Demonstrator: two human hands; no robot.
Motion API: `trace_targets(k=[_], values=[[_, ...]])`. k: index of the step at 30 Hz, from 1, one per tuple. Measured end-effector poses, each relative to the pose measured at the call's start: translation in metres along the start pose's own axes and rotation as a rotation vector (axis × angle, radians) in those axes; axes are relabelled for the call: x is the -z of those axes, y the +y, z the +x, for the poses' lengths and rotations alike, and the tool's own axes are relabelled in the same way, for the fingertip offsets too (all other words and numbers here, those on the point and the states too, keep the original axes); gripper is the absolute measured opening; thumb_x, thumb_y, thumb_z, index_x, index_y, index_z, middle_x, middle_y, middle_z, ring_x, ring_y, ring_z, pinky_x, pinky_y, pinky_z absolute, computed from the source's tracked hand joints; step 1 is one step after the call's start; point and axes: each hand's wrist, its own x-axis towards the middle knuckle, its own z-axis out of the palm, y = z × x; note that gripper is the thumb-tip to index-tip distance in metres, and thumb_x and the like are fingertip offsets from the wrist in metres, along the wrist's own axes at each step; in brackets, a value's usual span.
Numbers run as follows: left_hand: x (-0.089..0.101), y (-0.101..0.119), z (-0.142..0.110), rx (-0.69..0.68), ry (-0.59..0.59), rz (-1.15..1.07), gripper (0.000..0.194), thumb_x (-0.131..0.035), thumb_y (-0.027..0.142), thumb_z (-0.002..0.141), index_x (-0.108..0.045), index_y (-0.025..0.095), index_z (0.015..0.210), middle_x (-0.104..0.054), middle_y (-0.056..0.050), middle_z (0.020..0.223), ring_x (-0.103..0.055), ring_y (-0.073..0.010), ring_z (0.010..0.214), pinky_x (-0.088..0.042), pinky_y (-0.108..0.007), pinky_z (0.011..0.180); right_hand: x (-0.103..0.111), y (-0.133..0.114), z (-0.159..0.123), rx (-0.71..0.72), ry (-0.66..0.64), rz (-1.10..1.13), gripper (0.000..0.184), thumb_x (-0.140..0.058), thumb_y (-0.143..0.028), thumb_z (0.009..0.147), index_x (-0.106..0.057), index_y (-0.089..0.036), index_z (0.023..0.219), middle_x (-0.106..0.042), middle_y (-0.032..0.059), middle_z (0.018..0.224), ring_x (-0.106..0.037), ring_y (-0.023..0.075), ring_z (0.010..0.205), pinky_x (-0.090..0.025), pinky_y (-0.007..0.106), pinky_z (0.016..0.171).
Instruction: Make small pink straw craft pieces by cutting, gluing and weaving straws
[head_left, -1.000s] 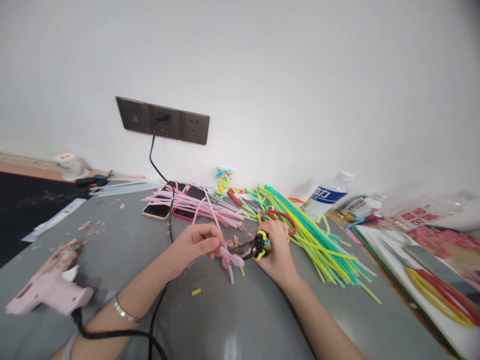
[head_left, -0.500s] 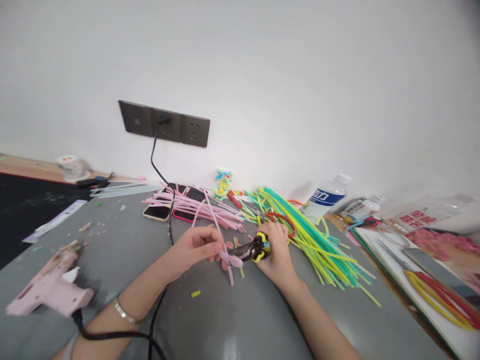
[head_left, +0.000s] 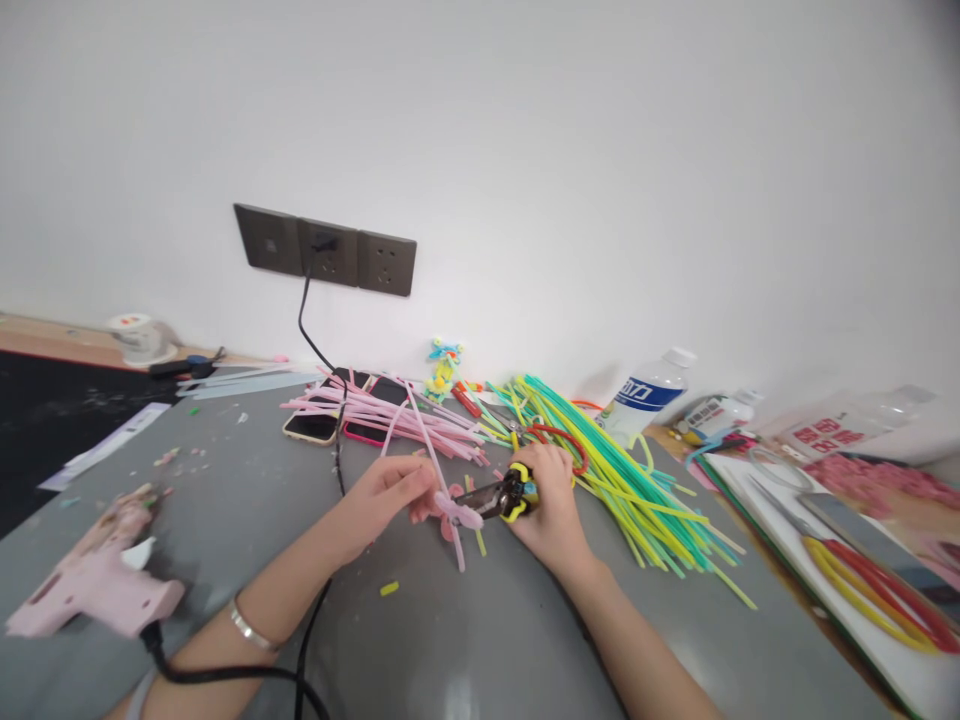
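Note:
My left hand (head_left: 394, 495) is closed with thumb and fingers pinched at a twisted pink pipe cleaner shape (head_left: 459, 513); the exact grip is partly hidden behind the fingers. One long pink stem rises from it toward the back and a short end points down. My right hand (head_left: 551, 500) wraps round a pair of pliers (head_left: 495, 497) with black and yellow handles. The pliers' dark jaws point left and reach the pink shape, touching or just behind it. Small pink curls and yellow-green cut pieces lie beneath.
Pink pipe cleaners (head_left: 390, 412) lie over phones (head_left: 311, 428) at the back. Yellow and green pipe cleaners (head_left: 630, 470) spread to the right, beside red-handled scissors (head_left: 562, 440). A pink glue gun (head_left: 97, 580) with a black cord lies left. A bottle (head_left: 649, 395) stands against the wall.
My left fingers have shifted slightly along the pink pipe cleaner shape, the thumb moving a little up and left. The pliers stay at the shape. The whole view has tilted slightly.

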Motion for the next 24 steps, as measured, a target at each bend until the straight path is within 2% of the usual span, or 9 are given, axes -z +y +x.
trace_targets(k=[13, 24], values=[[0.0039, -0.008, 0.0008, -0.035, 0.002, 0.026, 0.055, -0.052, 0.06, 0.09, -0.047, 0.018, 0.055, -0.044, 0.003, 0.056, -0.036, -0.0113, 0.054, -0.026, -0.026, 0.054, -0.0013, 0.003, -0.0021, -0.005, 0.015, 0.001, 0.029, -0.055, -0.009, 0.071, -0.046, -0.023, 0.094, -0.053, 0.0012, 0.084, -0.05, 0.0222, 0.079, -0.033, 0.038, 0.079], [0.0001, -0.009, 0.0039, 0.057, 0.116, -0.012, 0.054, -0.055, 0.061, 0.086, -0.044, 0.019, 0.054, -0.038, 0.005, 0.052, -0.034, -0.0107, 0.051, -0.026, -0.026, 0.053, -0.0002, -0.0005, -0.0003, 0.008, 0.016, -0.063, 0.031, -0.056, -0.006, 0.07, -0.047, -0.023, 0.094, -0.055, 0.0009, 0.083, -0.05, 0.0221, 0.078, -0.032, 0.038, 0.078]])
